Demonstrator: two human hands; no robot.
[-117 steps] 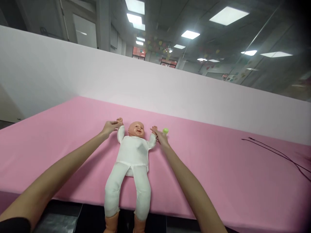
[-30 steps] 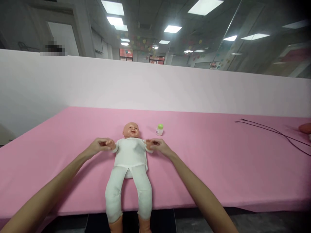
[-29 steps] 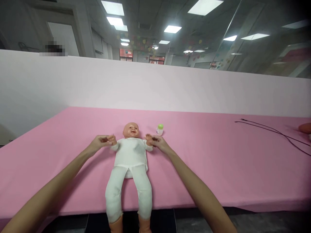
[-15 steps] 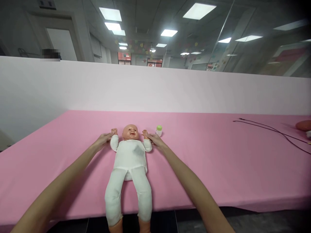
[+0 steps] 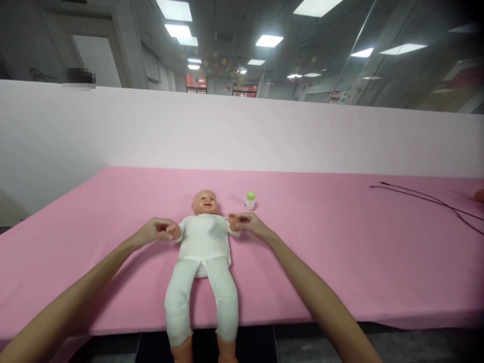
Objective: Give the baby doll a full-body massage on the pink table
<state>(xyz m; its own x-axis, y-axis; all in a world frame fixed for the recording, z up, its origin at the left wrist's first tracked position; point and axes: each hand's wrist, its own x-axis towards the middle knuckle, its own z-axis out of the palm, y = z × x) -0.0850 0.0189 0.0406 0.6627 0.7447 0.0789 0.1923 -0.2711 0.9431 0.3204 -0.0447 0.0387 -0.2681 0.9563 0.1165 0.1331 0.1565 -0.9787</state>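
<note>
A baby doll (image 5: pixel 204 237) in white clothes lies on its back on the pink table cover (image 5: pixel 321 242), its feet hanging past the front edge. On the left, my left hand (image 5: pixel 157 232) has its fingers closed round the doll's small hand, which is held out beside its body. My right hand (image 5: pixel 253 224) grips the doll's other hand at the right, thumb and fingers pressed on it. Both doll arms are bent outward at chest height. Just behind my right hand stands a small white bottle (image 5: pixel 249 201) with a green cap.
Two thin black cables (image 5: pixel 419 194) run across the right of the table. An orange object (image 5: pixel 479 195) shows at the right edge. A white partition (image 5: pixel 242 133) rises behind the table.
Both doll hands have come down from beside its head to about chest level, with my hands on them. The view has shifted slightly.
</note>
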